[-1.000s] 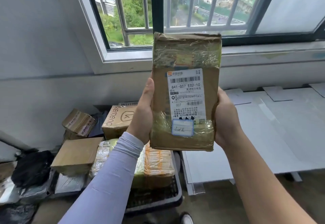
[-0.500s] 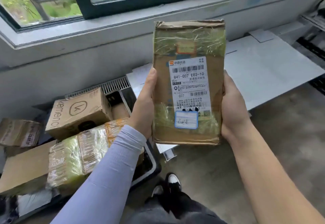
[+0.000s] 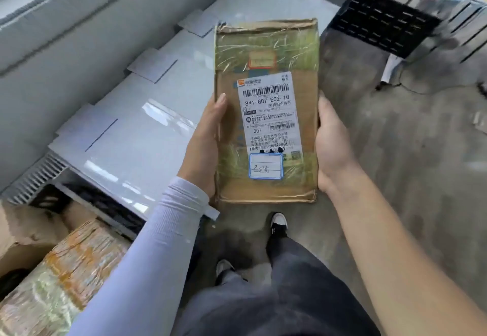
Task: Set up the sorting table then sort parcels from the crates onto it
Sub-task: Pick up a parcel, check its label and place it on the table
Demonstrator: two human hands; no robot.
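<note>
Grey concrete flooring lies beneath a taped cardboard parcel [image 3: 266,114] held just right of the sorting table [image 3: 147,135], its long edges clasped by the left hand [image 3: 204,146] and right hand [image 3: 332,146]; stiff, probably light, tape-slick.

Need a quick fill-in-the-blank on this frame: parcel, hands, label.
1. The parcel is held by ____ hands.
2. The label code reads 841-____ E02-10.
3. The sleeve covers the ____ arm.
4. The small sticker has a ____ border.

Missing words: both; G07; left; blue
</note>
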